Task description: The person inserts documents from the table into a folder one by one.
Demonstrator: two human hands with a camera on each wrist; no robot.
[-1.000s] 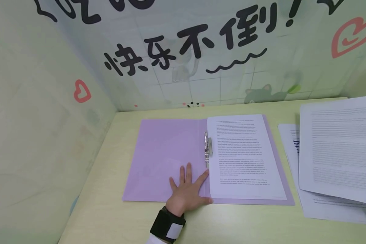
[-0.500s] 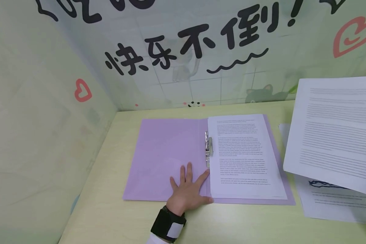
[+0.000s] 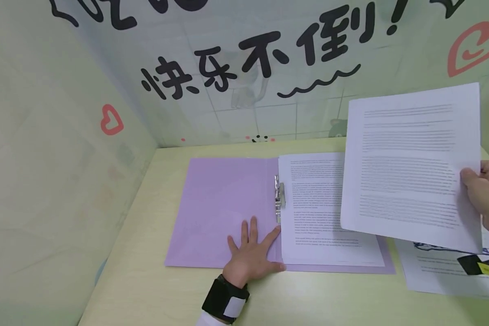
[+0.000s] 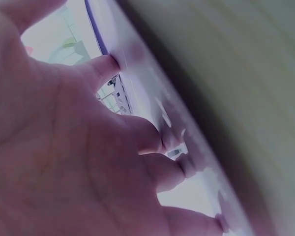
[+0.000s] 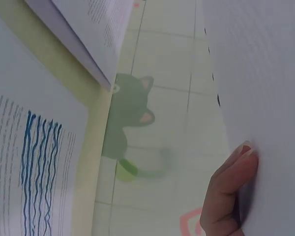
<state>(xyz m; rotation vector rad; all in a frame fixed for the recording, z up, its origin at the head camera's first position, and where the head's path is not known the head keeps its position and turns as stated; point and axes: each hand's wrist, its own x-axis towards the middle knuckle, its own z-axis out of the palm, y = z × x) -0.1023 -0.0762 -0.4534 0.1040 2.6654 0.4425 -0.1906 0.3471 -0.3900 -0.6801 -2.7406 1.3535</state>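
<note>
A purple folder (image 3: 224, 199) lies open on the table, its metal clip (image 3: 277, 199) along the spine. Printed sheets (image 3: 322, 244) rest on its right half. My left hand (image 3: 250, 260) presses flat with spread fingers on the folder's lower edge near the spine; the left wrist view shows its palm close up against the purple cover. My right hand (image 3: 486, 194) pinches printed paper (image 3: 407, 181) by its right edge, thumb in front. The paper is raised upright and overlaps the right part of the sheets in the folder. In the right wrist view curled fingers (image 5: 228, 191) support its back.
Another printed sheet (image 3: 432, 276) with dark blue scribbled lines lies on the table right of the folder, partly behind the raised paper. A wall (image 3: 228, 122) with black lettering stands behind the table, and another wall (image 3: 57, 181) bounds its left side.
The raised paper has moved left from the right edge of the view until it overlaps the folder's right side. My right hand has come into view. The left hand stays in place.
</note>
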